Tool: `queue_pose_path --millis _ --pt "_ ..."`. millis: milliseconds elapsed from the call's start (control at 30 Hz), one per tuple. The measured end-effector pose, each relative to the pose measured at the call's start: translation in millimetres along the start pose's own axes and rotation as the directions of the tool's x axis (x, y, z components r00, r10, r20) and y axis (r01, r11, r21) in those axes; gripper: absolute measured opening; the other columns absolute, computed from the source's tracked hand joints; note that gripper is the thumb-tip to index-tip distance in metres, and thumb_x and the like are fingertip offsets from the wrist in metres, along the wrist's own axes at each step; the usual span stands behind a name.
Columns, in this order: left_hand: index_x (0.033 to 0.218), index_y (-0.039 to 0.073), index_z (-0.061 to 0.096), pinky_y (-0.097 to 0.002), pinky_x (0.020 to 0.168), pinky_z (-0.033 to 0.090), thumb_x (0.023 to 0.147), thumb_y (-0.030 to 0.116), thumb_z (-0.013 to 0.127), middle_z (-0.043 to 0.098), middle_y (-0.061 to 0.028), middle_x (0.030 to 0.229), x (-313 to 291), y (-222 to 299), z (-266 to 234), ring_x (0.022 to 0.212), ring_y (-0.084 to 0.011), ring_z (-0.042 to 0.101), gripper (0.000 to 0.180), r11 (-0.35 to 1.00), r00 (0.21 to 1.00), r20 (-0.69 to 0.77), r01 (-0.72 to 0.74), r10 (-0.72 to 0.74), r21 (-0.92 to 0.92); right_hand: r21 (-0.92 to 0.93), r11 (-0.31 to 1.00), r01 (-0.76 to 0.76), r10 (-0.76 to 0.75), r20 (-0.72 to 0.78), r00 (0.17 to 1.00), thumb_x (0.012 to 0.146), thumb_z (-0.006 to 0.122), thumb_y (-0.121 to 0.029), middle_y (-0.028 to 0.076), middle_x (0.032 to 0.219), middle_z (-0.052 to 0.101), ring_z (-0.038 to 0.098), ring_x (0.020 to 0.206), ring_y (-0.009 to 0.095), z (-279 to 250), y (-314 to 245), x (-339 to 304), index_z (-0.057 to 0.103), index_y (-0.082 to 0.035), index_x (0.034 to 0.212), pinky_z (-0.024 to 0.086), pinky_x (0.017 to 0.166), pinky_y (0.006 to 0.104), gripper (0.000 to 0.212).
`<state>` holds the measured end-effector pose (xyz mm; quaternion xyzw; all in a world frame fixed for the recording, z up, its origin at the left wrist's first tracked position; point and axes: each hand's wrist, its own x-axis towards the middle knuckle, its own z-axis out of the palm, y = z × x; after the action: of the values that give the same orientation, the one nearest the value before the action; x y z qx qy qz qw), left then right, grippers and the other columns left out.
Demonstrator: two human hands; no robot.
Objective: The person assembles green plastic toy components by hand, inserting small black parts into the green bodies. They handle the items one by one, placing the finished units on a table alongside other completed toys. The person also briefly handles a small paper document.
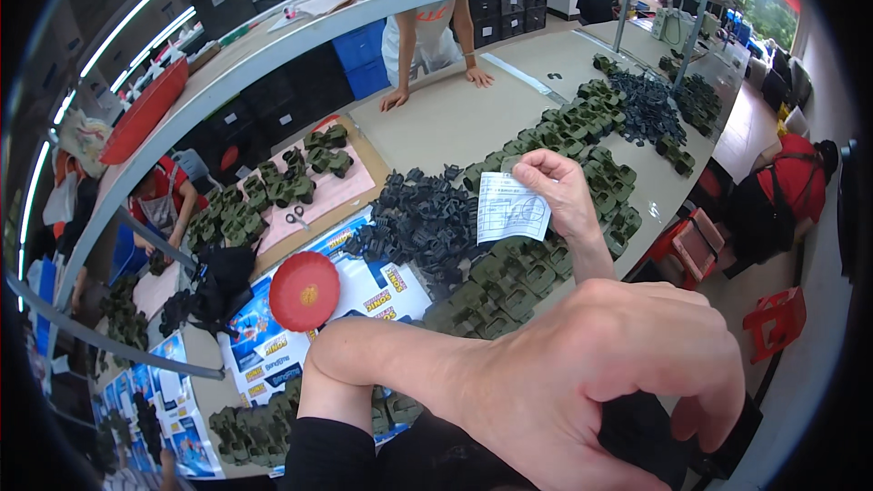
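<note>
- The step in hand appears to be inspecting a printed paper slip [509, 215], held up just toward three o'clock from the centre of view, over the counter [435, 123].
- The next move likely calls for keeping the slip flat and facing the wearer, the other hand clear of it.
- The right hand's [571, 197] grip pinches the slip's upper-right corner between thumb and fingers.
- The left hand [605, 355], large at four o'clock, has its grip spread: fingers curled, thumb apart, nothing visible between; the thumb's tip is out of frame.
- Black plastic parts [414, 227] lie heaped at the slip's nine o'clock; olive-green parts [496, 286] at its six.
- A red bowl [305, 273] sits at eight o'clock.
</note>
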<state>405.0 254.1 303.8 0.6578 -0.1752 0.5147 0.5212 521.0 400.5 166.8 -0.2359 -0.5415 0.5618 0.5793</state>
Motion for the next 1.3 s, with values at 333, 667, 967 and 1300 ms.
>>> queue_pose_path --millis 333,667,967,1300 --pt "0.093 0.004 0.064 -0.0209 0.080 0.039 0.076 0.024 0.070 0.064 -0.0081 0.084 -2 25 -44 0.075 -0.0186 0.061 0.028 0.952 0.921 0.365 0.226 -0.140 -0.204 -0.127 0.992 0.012 -0.014 -0.011 1.000 0.082 0.064 -0.009 0.000 0.073 0.060 0.053 0.063 0.004 9 -11 4 0.061 0.000 0.085 0.042 0.058 0.0166 0.010" --pt "0.077 0.002 0.063 -0.0296 0.067 0.048 0.059 0.003 0.079 0.062 -0.0089 0.077 -109 18 -53 0.073 -0.0226 0.061 0.023 0.573 0.912 -0.324 0.411 -0.253 0.709 -0.024 0.998 -0.066 0.067 0.074 0.995 0.082 0.063 -0.008 0.002 0.076 0.061 0.056 0.067 0.005 29 22 3 0.061 0.001 0.089 0.045 0.059 0.0174 0.012" --pt "0.093 0.000 0.060 -0.0216 0.064 0.043 0.080 0.008 0.064 0.061 -0.0037 0.079 -287 -7 -70 0.067 -0.0074 0.053 0.015 0.437 0.298 -0.954 0.864 -0.042 0.251 -0.015 0.988 -0.153 0.154 0.110 0.982 0.082 0.064 -0.009 0.003 0.077 0.062 0.057 0.067 0.006 39 48 -17 0.062 0.001 0.088 0.046 0.060 0.0182 0.012" --pt "0.097 0.000 0.058 -0.0196 0.064 0.044 0.087 0.012 0.058 0.061 -0.0027 0.082 -419 -9 -4 0.072 -0.0091 0.058 0.016 0.382 -0.085 -0.955 0.903 -0.286 -0.194 0.174 0.871 -0.459 0.468 -0.013 0.883 0.082 0.063 -0.014 0.004 0.083 0.064 0.060 0.075 0.008 2 127 -110 0.063 -0.002 0.090 0.048 0.067 0.0228 0.014"
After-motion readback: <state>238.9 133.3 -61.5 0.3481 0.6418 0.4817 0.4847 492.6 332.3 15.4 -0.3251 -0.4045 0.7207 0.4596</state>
